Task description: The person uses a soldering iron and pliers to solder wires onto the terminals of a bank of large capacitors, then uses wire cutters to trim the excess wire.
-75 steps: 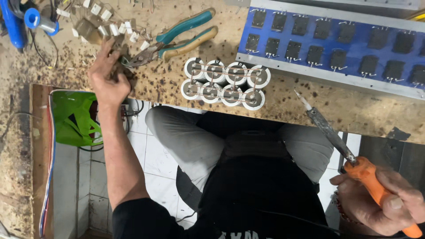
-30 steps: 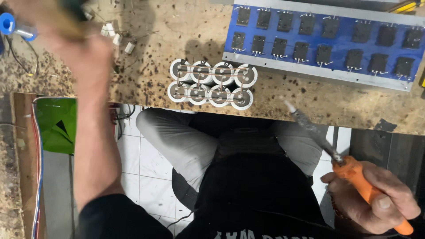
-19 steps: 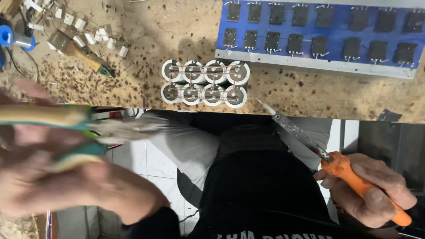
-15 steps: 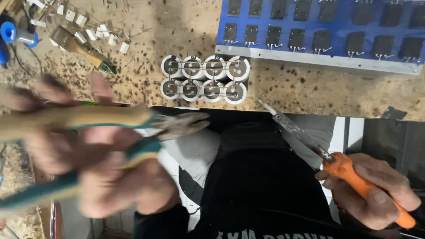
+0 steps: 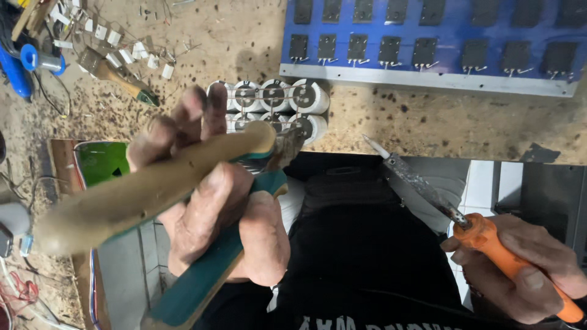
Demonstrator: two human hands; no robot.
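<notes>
Left hand (image 5: 214, 201) was raised close to the camera, fingers wrapped tight around the teal-and-tan handles of a pair of pliers (image 5: 183, 208); the metal nose pointed toward the capacitor cluster (image 5: 275, 107), held above the surface edge. Whether the nose gripped anything could not be told.

Right hand (image 5: 526, 269) was low at lower right, clenched on the orange handle of a soldering iron (image 5: 452, 214). Its shaft slanted up and left, tip in the air near the surface edge, clear of the capacitors.

The capacitors, white-topped cylinders in two rows, stood on the pitted, speckled surface (image 5: 428, 122), partly hidden behind the left fingers. Beyond them lay a blue board (image 5: 440, 30) with rows of dark square components. At upper left were scattered small white pieces (image 5: 116, 43), a small brush-like tool with a green tip (image 5: 122, 76), and a blue tool (image 5: 24, 61). A green container (image 5: 101, 162) sat below the surface edge at left.
</notes>
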